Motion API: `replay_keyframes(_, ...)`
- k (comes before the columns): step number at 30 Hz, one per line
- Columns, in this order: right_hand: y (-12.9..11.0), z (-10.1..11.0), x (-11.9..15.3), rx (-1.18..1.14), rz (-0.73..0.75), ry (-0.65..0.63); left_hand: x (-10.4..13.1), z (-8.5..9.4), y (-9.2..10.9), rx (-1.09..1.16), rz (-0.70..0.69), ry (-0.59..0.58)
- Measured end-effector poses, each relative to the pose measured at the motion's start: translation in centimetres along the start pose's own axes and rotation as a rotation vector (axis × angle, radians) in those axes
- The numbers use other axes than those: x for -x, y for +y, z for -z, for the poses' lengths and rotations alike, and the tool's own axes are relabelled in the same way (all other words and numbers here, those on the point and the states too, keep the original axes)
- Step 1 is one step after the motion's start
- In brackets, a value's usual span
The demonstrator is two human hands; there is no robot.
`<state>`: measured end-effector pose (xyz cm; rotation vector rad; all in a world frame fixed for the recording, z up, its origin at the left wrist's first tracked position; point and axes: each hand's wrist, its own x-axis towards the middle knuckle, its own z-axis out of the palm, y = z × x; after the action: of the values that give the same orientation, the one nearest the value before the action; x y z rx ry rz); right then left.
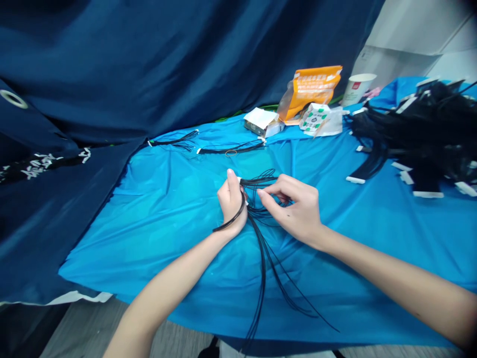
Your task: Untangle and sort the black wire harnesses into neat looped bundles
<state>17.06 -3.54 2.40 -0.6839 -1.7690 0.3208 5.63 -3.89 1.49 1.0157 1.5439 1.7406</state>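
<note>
Near the middle of the blue cloth (167, 214), my left hand (233, 206) is closed on a bundle of thin black wires (263, 253) with a white connector at its top. Part of the bundle loops over the left wrist, and long loose strands hang down over the cloth's front. My right hand (294, 209) is just right of it, thumb and index finger pinched together on the black wires. Its other fingers are curled over more strands. Which single wire lies in the pinch is too fine to tell.
Two wire bundles (231, 149) (175, 142) lie behind the hands. Further back stand a small box (264, 123), an orange bag (313, 92), a green-dotted packet (315, 119) and a paper cup (357, 89). A large pile of black cables (421, 134) fills the right.
</note>
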Motion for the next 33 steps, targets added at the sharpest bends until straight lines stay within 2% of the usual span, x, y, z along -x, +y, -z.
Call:
replay_keyframes(6,0.1,0.0,0.0,0.032,0.046,-0.013,0.1,-0.1,0.1,-0.050,0.025,0.024)
replay_keyframes(11,0.8,-0.1,0.3,0.125,0.205,-0.020,0.2,0.0,-0.2,-0.059,-0.019,-0.070)
replay_keyframes(14,1.2,-0.2,0.5,0.169,0.281,-0.018,0.5,-0.1,-0.3,-0.096,0.009,-0.086)
replay_keyframes(24,1.8,-0.5,0.8,0.189,0.329,-0.036,1.2,-0.3,0.0,-0.097,0.072,-0.110)
replay_keyframes(29,2.1,-0.4,0.6,0.252,0.341,-0.058,0.8,-0.3,-0.4,-0.001,0.014,-0.203)
replay_keyframes(31,2.1,-0.2,0.4,0.346,0.406,-0.032,0.4,-0.3,-0.5,0.090,0.067,-0.204)
replay_keyframes(33,2.1,0.1,0.2,0.427,0.530,0.034,-0.1,-0.2,-0.4,0.206,0.151,-0.163)
